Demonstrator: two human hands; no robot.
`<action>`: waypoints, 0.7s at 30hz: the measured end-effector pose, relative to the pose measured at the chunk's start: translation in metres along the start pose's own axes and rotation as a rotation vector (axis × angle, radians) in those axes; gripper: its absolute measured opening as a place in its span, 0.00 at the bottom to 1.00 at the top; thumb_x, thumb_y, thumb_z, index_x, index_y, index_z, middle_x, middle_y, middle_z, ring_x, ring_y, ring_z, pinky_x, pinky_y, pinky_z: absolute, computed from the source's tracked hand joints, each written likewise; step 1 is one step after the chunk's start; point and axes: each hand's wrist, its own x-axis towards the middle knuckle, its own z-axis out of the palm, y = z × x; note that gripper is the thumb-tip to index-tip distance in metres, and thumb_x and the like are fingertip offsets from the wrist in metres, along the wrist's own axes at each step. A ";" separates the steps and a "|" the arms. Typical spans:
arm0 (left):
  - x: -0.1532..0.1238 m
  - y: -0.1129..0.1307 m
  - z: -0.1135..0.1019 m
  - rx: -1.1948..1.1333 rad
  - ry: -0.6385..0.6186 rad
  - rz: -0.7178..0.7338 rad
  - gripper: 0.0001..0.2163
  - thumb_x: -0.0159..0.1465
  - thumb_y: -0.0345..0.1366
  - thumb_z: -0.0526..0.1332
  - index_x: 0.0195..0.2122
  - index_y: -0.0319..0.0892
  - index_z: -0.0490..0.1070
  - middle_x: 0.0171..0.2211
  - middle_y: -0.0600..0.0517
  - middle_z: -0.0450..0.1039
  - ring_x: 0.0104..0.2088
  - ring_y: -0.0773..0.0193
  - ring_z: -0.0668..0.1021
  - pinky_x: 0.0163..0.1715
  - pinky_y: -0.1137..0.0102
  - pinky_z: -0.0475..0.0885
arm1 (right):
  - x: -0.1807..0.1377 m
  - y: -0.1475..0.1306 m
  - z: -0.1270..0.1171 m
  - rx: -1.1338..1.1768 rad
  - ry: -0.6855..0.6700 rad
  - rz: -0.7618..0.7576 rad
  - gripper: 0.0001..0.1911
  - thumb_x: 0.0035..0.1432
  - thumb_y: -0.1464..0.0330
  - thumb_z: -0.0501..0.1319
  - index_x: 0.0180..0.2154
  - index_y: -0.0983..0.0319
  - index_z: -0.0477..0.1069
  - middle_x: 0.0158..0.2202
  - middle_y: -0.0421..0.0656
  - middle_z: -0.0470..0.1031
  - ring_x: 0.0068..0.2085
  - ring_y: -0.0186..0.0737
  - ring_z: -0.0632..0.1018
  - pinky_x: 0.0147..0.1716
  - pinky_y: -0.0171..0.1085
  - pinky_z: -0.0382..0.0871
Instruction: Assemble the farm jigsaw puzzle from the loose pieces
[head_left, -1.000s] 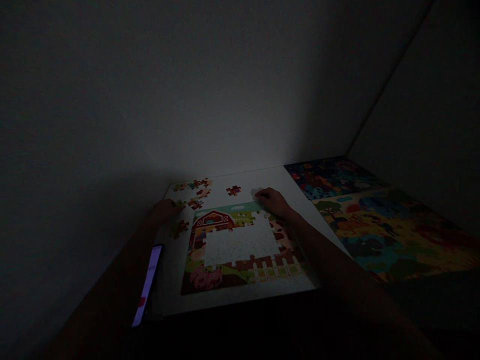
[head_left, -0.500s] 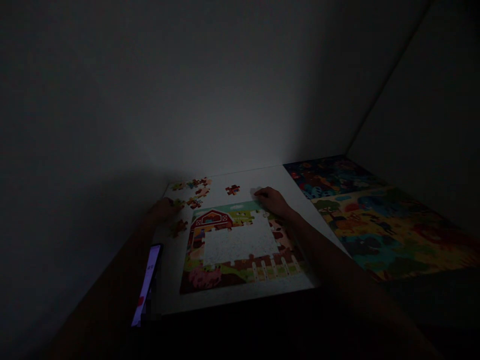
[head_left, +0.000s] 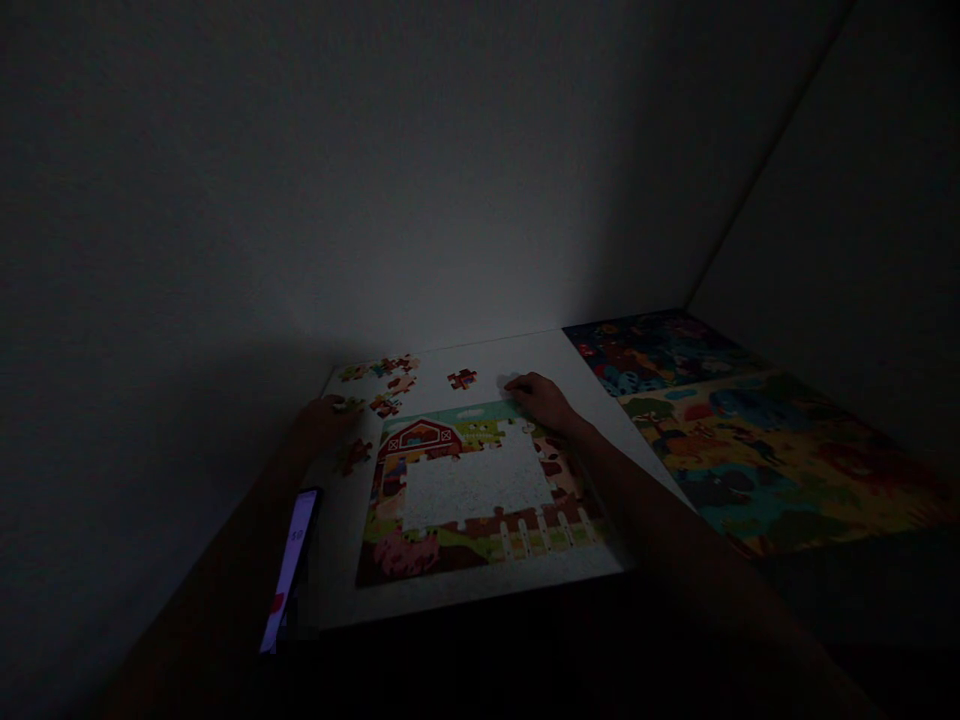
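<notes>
Sitting just past the top right corner of the farm jigsaw puzzle (head_left: pixel 465 550), here's my right hand (head_left: pixel 544 400), its fingers bent inward, thumb side close together – whether a piece is pinched in there, I can't tell. Over on the far side, my left hand (head_left: pixel 321 415) is in deep shade beside a loose greenish piece (head_left: pixel 349 405); how wide those fingers are open, and whether they have hold of it, I can't make out.

Between my hands the puzzle lies flat on the white table (head_left: pixel 521 350): red barn along the top left, pink pig at the bottom left, pale fence along the bottom right, and a big jagged gap in the middle showing white. Above its top edge, one reddish-brown piece (head_left: pixel 462 380) lies by itself, just left of my right fingertips. A scatter of loose pieces (head_left: pixel 382 370) fills the table's far left corner, and another dark piece (head_left: pixel 355 456) lies below my left hand.

Down by my left forearm – a phone (head_left: pixel 291 570) with its screen glowing purple. Off to the right, a dark blue animal puzzle (head_left: pixel 649 352) and a yellow savanna puzzle (head_left: pixel 780 450) lie side by side.
</notes>
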 end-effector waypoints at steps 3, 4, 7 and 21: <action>-0.004 0.010 0.000 -0.010 -0.009 0.029 0.22 0.62 0.50 0.57 0.50 0.39 0.72 0.48 0.42 0.77 0.47 0.50 0.78 0.41 0.66 0.71 | -0.001 -0.001 -0.001 -0.023 -0.011 0.004 0.12 0.60 0.72 0.58 0.43 0.61 0.78 0.45 0.46 0.78 0.46 0.40 0.77 0.49 0.37 0.67; -0.005 0.013 0.001 -0.011 -0.002 0.036 0.22 0.62 0.50 0.57 0.50 0.39 0.71 0.49 0.42 0.76 0.48 0.50 0.78 0.41 0.66 0.71 | -0.001 -0.001 -0.002 -0.025 -0.013 0.002 0.13 0.60 0.72 0.58 0.44 0.61 0.78 0.46 0.46 0.78 0.46 0.40 0.77 0.49 0.37 0.67; -0.009 0.025 0.005 -0.024 0.028 0.074 0.24 0.61 0.49 0.59 0.53 0.38 0.70 0.50 0.42 0.75 0.48 0.51 0.78 0.43 0.67 0.71 | -0.001 -0.001 -0.001 -0.020 -0.015 -0.003 0.12 0.60 0.71 0.59 0.44 0.62 0.78 0.46 0.47 0.78 0.47 0.41 0.77 0.49 0.37 0.67; -0.040 0.079 0.035 -0.177 0.138 0.416 0.21 0.60 0.45 0.61 0.52 0.40 0.71 0.51 0.43 0.75 0.51 0.53 0.76 0.53 0.61 0.70 | -0.001 -0.002 -0.001 0.015 -0.005 0.015 0.12 0.59 0.72 0.59 0.42 0.62 0.79 0.45 0.46 0.79 0.45 0.40 0.77 0.47 0.37 0.68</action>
